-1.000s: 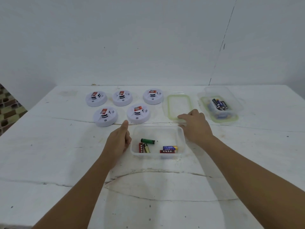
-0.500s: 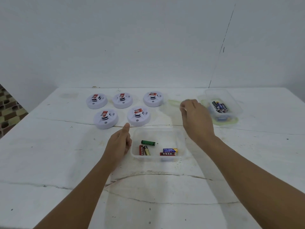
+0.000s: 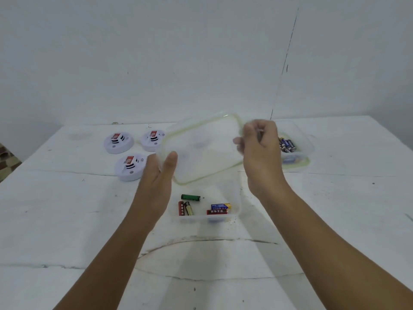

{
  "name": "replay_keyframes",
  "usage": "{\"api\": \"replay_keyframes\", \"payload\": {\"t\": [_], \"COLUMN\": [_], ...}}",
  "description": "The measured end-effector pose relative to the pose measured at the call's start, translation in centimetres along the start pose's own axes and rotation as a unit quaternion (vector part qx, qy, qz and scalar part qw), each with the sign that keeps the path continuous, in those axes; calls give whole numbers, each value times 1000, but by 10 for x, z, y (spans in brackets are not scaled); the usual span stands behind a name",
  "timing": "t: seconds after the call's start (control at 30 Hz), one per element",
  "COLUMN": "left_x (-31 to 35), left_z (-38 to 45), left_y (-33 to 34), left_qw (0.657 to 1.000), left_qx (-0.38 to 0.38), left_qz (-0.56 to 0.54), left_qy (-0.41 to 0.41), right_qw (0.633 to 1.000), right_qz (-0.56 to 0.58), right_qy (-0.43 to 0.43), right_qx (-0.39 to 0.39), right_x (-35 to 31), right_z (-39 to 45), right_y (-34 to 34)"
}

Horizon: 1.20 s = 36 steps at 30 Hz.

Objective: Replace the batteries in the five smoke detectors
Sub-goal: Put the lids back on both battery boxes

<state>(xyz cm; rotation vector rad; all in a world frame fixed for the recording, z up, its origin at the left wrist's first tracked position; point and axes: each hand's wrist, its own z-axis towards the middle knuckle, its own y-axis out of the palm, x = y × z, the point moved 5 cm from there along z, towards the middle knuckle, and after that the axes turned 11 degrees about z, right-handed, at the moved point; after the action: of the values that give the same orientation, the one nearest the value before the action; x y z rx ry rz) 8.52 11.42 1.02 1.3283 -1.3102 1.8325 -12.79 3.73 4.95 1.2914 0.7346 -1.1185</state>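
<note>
On the bench (image 3: 67,209) at left, three smoke detectors (image 3: 129,167) show; the others sit behind the lid (image 3: 205,148). Your left hand (image 3: 156,186) has risen, fingers straight, touching its near-left corner. The lid, flat on the bench a second ago, now hangs tilted over the open box (image 3: 237,211) of used batteries (image 3: 190,197), long axis running near-left to far-right. Your right hand (image 3: 261,153) pinches its far-right corner. You look ready to close up.

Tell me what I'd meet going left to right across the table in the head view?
Smoke detectors, left hand, clear lid held in the air, right hand, far container of batteries. The near container sits between the hands.
</note>
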Motion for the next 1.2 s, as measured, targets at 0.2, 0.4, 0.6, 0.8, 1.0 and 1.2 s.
{"api": "replay_keyframes", "payload": {"t": [0.2, 0.4, 0.6, 0.8, 1.0, 1.2], "left_x": [-14, -43, -58, -58, -62, -59], "left_z": [-20, -22, -19, -23, -24, -28], "left_y": [-7, -5, 5, 11, 16, 14], "left_qw": [994, 995, 992, 991, 987, 993], "left_qx": [87, 71, 42, 32, -6, 19], "left_qz": [-59, 34, 63, 38, 42, 40], "left_qy": [-15, -59, -96, -122, -152, -113], "right_qw": [988, 966, 970, 980, 979, 960], "right_qz": [-84, -214, -190, -124, -107, -201], "right_qy": [120, 100, 135, 155, 151, 185], "right_qx": [-48, -107, -66, -32, -81, -55], "right_x": [32, 54, 73, 78, 81, 91], "right_z": [-26, -45, -47, -54, -58, -62], "right_y": [-24, -44, -55, -57, -57, -64]}}
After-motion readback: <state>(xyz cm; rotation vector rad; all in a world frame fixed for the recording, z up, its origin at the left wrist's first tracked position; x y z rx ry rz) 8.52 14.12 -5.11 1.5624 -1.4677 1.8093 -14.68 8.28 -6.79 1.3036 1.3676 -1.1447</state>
